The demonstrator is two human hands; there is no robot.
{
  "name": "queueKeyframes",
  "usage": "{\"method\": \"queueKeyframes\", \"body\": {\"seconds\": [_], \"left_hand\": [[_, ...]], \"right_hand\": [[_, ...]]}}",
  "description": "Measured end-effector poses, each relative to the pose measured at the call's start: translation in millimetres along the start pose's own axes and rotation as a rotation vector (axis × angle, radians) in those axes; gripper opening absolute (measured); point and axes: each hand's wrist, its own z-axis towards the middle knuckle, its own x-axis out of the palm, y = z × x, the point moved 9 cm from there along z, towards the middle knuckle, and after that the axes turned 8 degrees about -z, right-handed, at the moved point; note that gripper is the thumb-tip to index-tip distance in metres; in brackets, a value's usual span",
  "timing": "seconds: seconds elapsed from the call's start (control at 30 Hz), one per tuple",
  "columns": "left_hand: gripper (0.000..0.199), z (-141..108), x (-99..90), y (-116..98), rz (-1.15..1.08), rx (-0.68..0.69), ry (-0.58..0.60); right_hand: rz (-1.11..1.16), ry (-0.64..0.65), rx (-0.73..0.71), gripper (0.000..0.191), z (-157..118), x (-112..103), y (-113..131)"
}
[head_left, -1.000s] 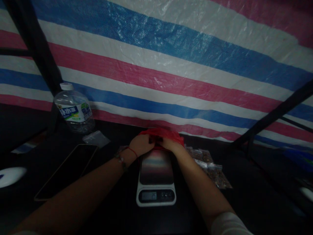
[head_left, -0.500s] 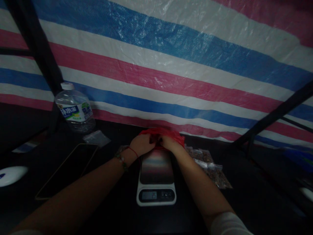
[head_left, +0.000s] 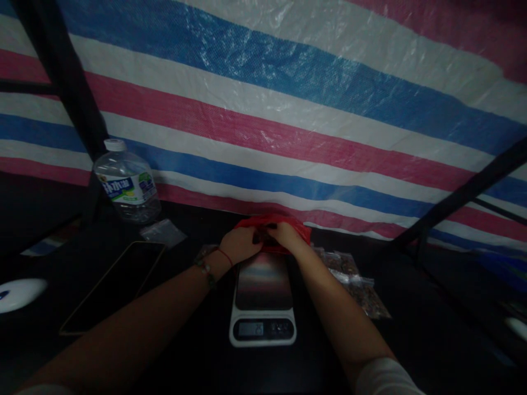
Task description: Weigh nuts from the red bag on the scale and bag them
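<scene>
A red plastic bag sits at the far end of a white kitchen scale, its mouth open toward me. My left hand is closed at the near left rim of the bag. From the right, my right hand reaches into the mouth with fingers bent inward; the fingertips are in shadow, and what they pinch is hidden. Dark contents show faintly between the hands. The scale's steel plate lies bare in front of the bag, and its small display is lit. Filled clear zip bags lie beside my right forearm.
On the left are a large clear bottle, an empty zip bag, a phone and a white rounded object. A striped tarp hangs behind the black table, with dark metal bars at both sides.
My right hand has shifted slightly up and its fingers now lie over the bag's mouth. The mouth shows a little wider. My left hand has barely moved.
</scene>
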Motion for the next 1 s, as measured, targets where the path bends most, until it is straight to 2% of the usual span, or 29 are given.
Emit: {"method": "queueKeyframes", "body": {"seconds": [0.1, 0.2, 0.4, 0.53, 0.67, 0.83, 0.93, 1.0], "left_hand": [[0.037, 2, 2.6, 2, -0.036, 0.002, -0.011], [0.040, 4, 3.7, 3, -0.075, 0.007, -0.031], [0.035, 6, -0.2, 3, -0.119, 0.026, -0.072], [0.038, 9, -1.0, 6, -0.115, 0.033, -0.060], [0.042, 10, -2.7, 12, -0.081, -0.022, -0.068], [0.040, 7, -2.8, 10, -0.050, -0.043, -0.049], [0.038, 6, -2.7, 9, -0.027, -0.039, -0.042], [0.034, 5, -1.8, 8, -0.016, -0.026, -0.036]], "right_hand": [[0.134, -0.075, -0.029, 0.024, -1, -4, 14], [0.176, -0.144, -0.087, 0.024, -5, -6, 27], [0.155, -0.121, -0.193, 0.033, -10, -9, 40], [0.110, -0.089, -0.186, 0.028, -10, -12, 39], [0.090, -0.017, -0.196, 0.024, -11, -9, 39], [0.100, -0.014, -0.218, 0.036, -11, -13, 39], [0.043, -0.036, -0.143, 0.045, -8, -15, 28], [-0.088, 0.010, -0.085, 0.045, -7, -8, 20]]}}
